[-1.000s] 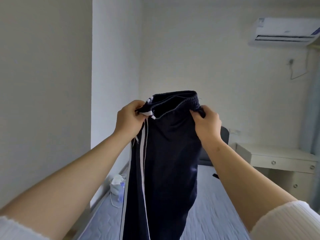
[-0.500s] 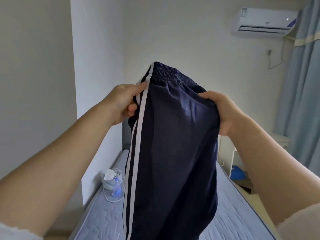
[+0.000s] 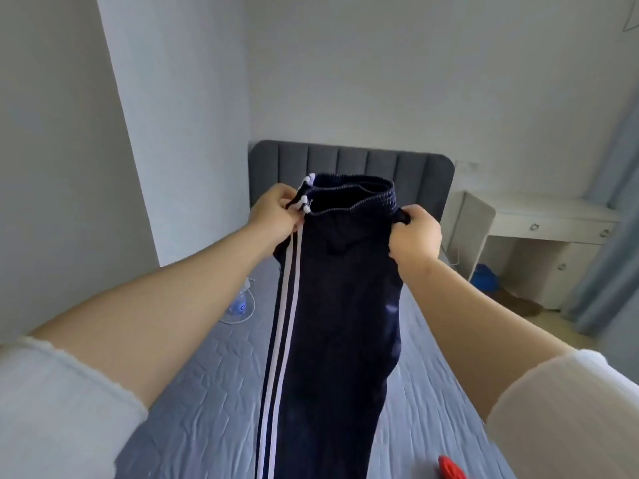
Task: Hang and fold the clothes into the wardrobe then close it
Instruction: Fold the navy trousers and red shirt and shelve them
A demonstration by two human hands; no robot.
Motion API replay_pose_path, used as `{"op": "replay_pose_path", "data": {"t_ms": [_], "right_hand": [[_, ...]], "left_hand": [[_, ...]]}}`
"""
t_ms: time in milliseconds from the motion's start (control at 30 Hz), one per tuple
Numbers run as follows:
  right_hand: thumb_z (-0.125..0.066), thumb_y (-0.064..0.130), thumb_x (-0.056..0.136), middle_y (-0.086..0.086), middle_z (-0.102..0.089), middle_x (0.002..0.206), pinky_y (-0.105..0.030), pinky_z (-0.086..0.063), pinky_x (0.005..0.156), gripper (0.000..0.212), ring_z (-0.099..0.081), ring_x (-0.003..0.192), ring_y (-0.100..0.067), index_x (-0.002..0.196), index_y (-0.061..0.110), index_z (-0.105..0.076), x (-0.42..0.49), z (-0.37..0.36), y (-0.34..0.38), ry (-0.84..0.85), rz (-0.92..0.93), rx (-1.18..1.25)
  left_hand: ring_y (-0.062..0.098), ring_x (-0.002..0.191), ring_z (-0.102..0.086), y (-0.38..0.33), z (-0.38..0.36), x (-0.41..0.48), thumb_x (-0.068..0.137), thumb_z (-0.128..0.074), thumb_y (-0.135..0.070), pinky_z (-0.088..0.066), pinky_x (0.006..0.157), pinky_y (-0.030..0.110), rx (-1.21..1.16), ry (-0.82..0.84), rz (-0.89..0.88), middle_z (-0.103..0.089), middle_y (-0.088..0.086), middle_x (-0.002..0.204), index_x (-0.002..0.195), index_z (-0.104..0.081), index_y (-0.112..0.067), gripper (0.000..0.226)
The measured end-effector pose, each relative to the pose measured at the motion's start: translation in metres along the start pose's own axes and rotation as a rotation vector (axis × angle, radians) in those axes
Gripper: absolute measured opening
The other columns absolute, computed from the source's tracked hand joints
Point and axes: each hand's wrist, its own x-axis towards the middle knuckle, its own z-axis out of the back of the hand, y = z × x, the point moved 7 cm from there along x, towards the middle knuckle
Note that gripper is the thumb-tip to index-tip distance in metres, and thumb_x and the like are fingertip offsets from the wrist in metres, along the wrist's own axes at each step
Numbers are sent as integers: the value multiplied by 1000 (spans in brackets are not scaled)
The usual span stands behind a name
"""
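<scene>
I see my left hand (image 3: 275, 210) and right hand (image 3: 415, 235) pinching the track pants (image 3: 332, 305) waistband at nine and three o'clock, above the bed (image 3: 207, 375).

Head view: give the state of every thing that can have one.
Track pants: held up by the waistband, hanging over the mattress.
Left hand: pinches the waistband's striped end.
Right hand: grips the waistband's other end.
Desk drawers: shut.
</scene>
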Motion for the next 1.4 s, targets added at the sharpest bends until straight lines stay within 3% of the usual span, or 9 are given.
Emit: {"op": "replay_pose_path", "data": {"t_ms": [100, 233, 400, 600, 800, 933, 1067, 1200, 1400], "right_hand": [[-39, 3, 86, -10, -61, 104, -21, -47, 60, 27, -60, 81, -22, 92, 23, -56, 14, 11, 38, -86, 141, 150], [-43, 4, 84, 14, -58, 77, -2, -38, 50, 27, -52, 66, 1, 89, 25, -58, 13, 35, 90, -133, 296, 309], [-46, 8, 80, 16, -58, 70, -12, -44, 58, 30, -55, 66, -2, 73, 36, -55, -9, 52, 106, -105, 322, 412], [-48, 6, 82, 17, -59, 66, -17, -42, 58, 32, -53, 61, 3, 72, 35, -58, -57, 30, 23, 2, 170, 351], [-50, 7, 85, 5, -63, 72, -28, -43, 61, 26, -57, 72, -16, 74, 28, -61, -133, -1, -131, 167, -151, 175], [-54, 14, 83, -13, -63, 93, -39, -44, 82, 14, -53, 98, -28, 88, 22, -65, -191, -14, -234, 338, -355, -128], [-55, 13, 82, -5, -58, 82, -28, -41, 69, 13, -54, 86, -26, 78, 23, -61, -231, -21, -288, 519, -430, -304], [-55, 3, 80, 5, -55, 62, -8, -35, 45, 21, -49, 62, -11, 66, 19, -55, -271, -23, -329, 649, -581, -242], [-54, 3, 82, 3, -61, 70, -14, -40, 53, 19, -53, 62, -7, 75, 20, -60, -307, -23, -360, 740, -679, -227]], "left_hand": [[22, 92, -58, -48, 16, 14, 87, -58, -1, -49, 93, 46, -51, -37, -179, -54, -10, 85, 78, -50, -28, 29], [21, 103, -57, -110, 38, 9, 89, -57, -5, -51, 93, 44, -68, -44, -409, -54, -3, 98, 93, -51, -20, 17], [-7, 73, -59, -125, 57, -22, 84, -61, 1, -57, 78, 27, -96, 9, -502, -55, -6, 85, 83, -52, -23, 26], [4, 64, -61, -36, 42, -59, 81, -64, 2, -58, 67, 24, -72, 89, -287, -53, -3, 80, 78, -54, -22, 26], [12, 61, -57, 132, -4, -121, 80, -66, 3, -54, 62, 27, 49, 233, 94, -55, 2, 89, 80, -56, -19, 24], [7, 70, -50, 232, -25, -179, 78, -72, -12, -39, 66, 24, 301, 330, 271, -57, -13, 85, 84, -55, -25, 21], [7, 87, -53, 296, -42, -230, 84, -67, -16, -38, 74, 20, 300, 441, 443, -56, -14, 88, 82, -50, -26, 19], [13, 74, -54, 338, -52, -275, 88, -59, -16, -42, 69, 28, 344, 544, 581, -59, -4, 79, 83, -43, -25, 19], [21, 96, -60, 363, -53, -307, 91, -55, -19, -47, 82, 32, 465, 621, 634, -64, 5, 103, 108, -47, -15, 19]]}}
